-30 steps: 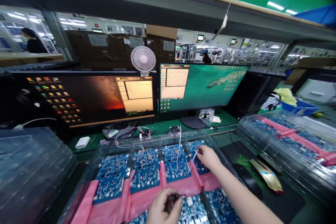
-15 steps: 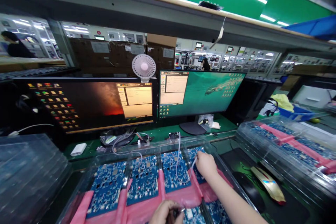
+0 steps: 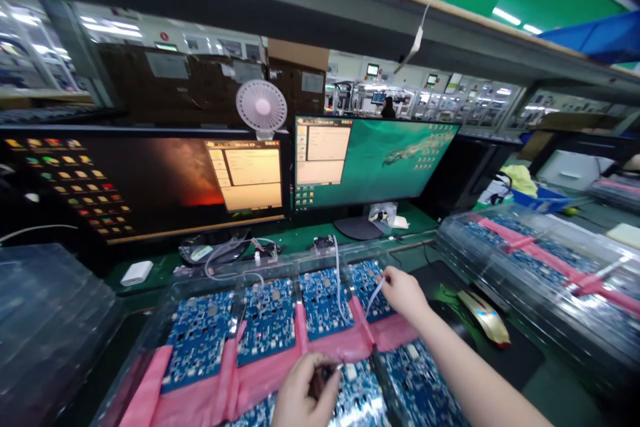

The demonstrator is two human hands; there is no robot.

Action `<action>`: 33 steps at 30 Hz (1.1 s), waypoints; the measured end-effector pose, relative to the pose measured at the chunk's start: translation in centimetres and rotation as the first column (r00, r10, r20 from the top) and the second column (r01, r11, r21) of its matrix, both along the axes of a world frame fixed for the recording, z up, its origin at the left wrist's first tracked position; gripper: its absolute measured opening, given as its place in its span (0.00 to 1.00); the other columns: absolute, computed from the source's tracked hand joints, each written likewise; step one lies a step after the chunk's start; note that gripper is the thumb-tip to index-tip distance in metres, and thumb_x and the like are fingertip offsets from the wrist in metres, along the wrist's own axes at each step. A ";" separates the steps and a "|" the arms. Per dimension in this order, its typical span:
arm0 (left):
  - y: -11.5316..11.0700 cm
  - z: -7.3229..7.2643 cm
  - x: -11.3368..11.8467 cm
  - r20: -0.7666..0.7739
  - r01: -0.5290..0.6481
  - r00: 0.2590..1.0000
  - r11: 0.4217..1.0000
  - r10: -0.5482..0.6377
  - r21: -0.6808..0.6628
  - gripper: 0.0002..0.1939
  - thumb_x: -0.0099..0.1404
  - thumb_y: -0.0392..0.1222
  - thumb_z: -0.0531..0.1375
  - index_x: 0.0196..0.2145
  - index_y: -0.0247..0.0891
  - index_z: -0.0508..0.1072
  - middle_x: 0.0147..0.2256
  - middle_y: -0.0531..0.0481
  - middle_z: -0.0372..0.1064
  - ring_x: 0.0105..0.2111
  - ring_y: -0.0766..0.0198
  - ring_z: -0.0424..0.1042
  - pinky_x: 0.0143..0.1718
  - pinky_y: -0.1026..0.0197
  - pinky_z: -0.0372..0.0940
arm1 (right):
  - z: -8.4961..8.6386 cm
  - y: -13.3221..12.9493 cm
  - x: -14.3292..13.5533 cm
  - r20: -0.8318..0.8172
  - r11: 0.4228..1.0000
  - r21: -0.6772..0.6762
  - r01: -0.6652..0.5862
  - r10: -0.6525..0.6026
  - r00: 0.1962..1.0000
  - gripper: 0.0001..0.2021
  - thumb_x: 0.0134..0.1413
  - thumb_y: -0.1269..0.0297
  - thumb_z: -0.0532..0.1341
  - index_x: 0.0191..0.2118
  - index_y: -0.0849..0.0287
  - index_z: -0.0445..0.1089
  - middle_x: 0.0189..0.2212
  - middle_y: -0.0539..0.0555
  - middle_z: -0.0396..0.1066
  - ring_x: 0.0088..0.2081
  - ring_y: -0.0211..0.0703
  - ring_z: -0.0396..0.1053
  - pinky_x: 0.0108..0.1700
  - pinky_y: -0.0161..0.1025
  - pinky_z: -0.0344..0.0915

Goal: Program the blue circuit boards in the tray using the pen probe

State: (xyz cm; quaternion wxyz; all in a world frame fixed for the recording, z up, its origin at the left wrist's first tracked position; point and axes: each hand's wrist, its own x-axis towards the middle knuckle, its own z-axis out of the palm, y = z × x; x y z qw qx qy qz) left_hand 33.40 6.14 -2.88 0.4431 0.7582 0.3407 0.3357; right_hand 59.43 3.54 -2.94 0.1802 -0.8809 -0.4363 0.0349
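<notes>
We are looking down at a clear tray [image 3: 200,280] of blue boards [image 3: 267,320] resting on pink foam [image 3: 320,347], set on a green bench [image 3: 300,237] in front of two monitors.

Our right hand [image 3: 404,293] reaches over the far right of the tray, its fingers pinched narrow on the end of a thin white cable [image 3: 373,295] just above the rightmost board [image 3: 367,280] in the back row. The cable loops back over the tray's far edge toward a small adapter [image 3: 324,242] on the bench.

Our left hand [image 3: 305,392] sits at the near edge of the tray, fingers curled around a small dark plug [image 3: 320,383] over a board in the front row [image 3: 357,393]. A short white lead shows beside it.

To do this well, we judge that the right hand should keep the cable end square to the board's connector and press straight down, while the left hand holds its plug level without dragging on the boards.

The tray's raised clear walls and dividers stand close around both hands, so lifting clear before moving sideways seems wise. Right of the tray lie a mouse [image 3: 483,317] on a dark mat and a second tray [image 3: 540,267] of boards; left of it stand empty clear trays [image 3: 50,320]. The loose cable loop could snag on the dividers.
</notes>
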 end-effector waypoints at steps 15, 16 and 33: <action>0.5 0.3 0.4 -0.104 0.082 0.991 0.997 -0.082 -0.002 0.11 0.57 0.47 0.54 0.31 0.37 0.68 0.27 0.51 0.67 0.26 0.64 0.66 0.29 0.63 0.62 | -2.3 -11.6 -4.1 -0.297 0.999 0.008 -0.034 0.035 0.954 0.10 0.50 0.60 0.51 0.24 0.59 0.62 0.24 0.50 0.65 0.28 0.39 0.62 0.31 0.33 0.55; 0.6 0.3 0.4 -0.104 0.086 0.991 0.996 -0.086 -0.006 0.11 0.57 0.47 0.54 0.31 0.37 0.68 0.27 0.51 0.67 0.26 0.64 0.66 0.29 0.63 0.62 | -2.4 -11.5 -4.0 -0.302 0.999 0.011 -0.041 0.042 0.952 0.10 0.50 0.60 0.51 0.24 0.59 0.62 0.24 0.50 0.65 0.29 0.39 0.62 0.32 0.33 0.55; 0.5 0.7 0.5 -0.109 0.088 0.990 0.996 -0.089 -0.019 0.11 0.56 0.47 0.54 0.30 0.36 0.68 0.25 0.51 0.67 0.25 0.65 0.66 0.27 0.63 0.62 | -2.8 -10.9 -4.2 -0.192 0.987 -0.107 -0.123 0.100 0.976 0.07 0.49 0.65 0.55 0.23 0.59 0.64 0.25 0.50 0.66 0.31 0.40 0.63 0.33 0.33 0.54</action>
